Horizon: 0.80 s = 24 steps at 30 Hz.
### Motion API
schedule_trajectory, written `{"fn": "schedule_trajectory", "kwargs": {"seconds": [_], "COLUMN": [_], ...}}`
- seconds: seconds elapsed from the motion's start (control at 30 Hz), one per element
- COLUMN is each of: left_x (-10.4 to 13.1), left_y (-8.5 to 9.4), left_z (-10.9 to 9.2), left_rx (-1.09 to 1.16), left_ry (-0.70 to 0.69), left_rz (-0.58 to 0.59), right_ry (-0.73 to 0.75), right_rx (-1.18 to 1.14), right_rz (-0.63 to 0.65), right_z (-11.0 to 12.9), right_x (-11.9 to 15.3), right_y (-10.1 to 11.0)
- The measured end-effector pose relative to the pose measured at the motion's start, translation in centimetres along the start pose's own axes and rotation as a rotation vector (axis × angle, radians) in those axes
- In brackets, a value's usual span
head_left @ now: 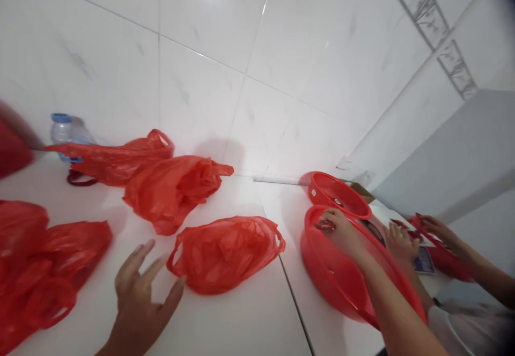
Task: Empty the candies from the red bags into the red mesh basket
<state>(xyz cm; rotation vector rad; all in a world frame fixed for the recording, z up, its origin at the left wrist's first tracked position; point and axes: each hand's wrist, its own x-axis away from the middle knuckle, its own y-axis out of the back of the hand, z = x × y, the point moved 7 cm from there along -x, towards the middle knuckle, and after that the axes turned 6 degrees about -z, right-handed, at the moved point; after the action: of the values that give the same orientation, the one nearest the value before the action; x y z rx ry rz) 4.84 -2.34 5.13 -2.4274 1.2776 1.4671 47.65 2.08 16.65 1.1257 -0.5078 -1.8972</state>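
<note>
My left hand [142, 297] is over the white table with its fingers spread and nothing held. Just to its right lies a crumpled red plastic bag [227, 254] with loop handles. My right hand [340, 230] reaches over the large red basin [322, 270], its fingers closed round a small dark red item [325, 225] near the far left rim. What the item is cannot be made out. Behind that basin stands a smaller red basin [341, 191] with a small object inside.
More red bags [173, 190] lie along the wall and at the left [52, 265]. A bottle with a blue cap [62, 131] stands at the back left. At the right, another person's hands [402, 243] handle dark red items beside the large basin.
</note>
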Motion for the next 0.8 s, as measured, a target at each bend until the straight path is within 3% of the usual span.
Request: {"fn": "schedule_trajectory", "kwargs": {"seconds": [0.17, 0.27, 0.37, 0.47, 0.53, 0.6, 0.7, 0.8], "left_x": [-0.8, 0.5, 1.3, 1.5, 1.4, 1.4, 1.4, 1.4], "left_y": [-2.3, -4.0, -4.7, -4.7, -4.6, -4.7, -4.8, -5.0], "left_z": [3.8, 4.7, 4.8, 4.6, 4.5, 4.5, 4.5, 4.6], "left_rx": [0.235, 0.305, 0.282, 0.307, 0.32, 0.328, 0.323, 0.311], "left_ry": [0.492, 0.648, 0.685, 0.691, 0.672, 0.657, 0.649, 0.644], "left_rz": [0.136, 0.27, 0.382, 0.425, 0.432, 0.436, 0.447, 0.457], "right_ry": [0.302, 0.437, 0.42, 0.385, 0.363, 0.334, 0.267, 0.103], "right_rx": [-0.086, -0.107, -0.076, 0.007, 0.032, 0.023, 0.009, 0.1], "right_rz": [0.298, 0.444, 0.534, 0.581, 0.581, 0.509, 0.281, 0.088], "right_z": [8.5, 13.1, 14.4, 13.9, 13.5, 12.9, 10.6, 5.5], "right_x": [3.7, 6.4, 7.7, 8.2, 8.3, 7.7, 5.7, 3.6], "right_y": [-5.3, -9.7, -14.1, -16.6, -16.5, -14.6, -9.5, -4.3]}}
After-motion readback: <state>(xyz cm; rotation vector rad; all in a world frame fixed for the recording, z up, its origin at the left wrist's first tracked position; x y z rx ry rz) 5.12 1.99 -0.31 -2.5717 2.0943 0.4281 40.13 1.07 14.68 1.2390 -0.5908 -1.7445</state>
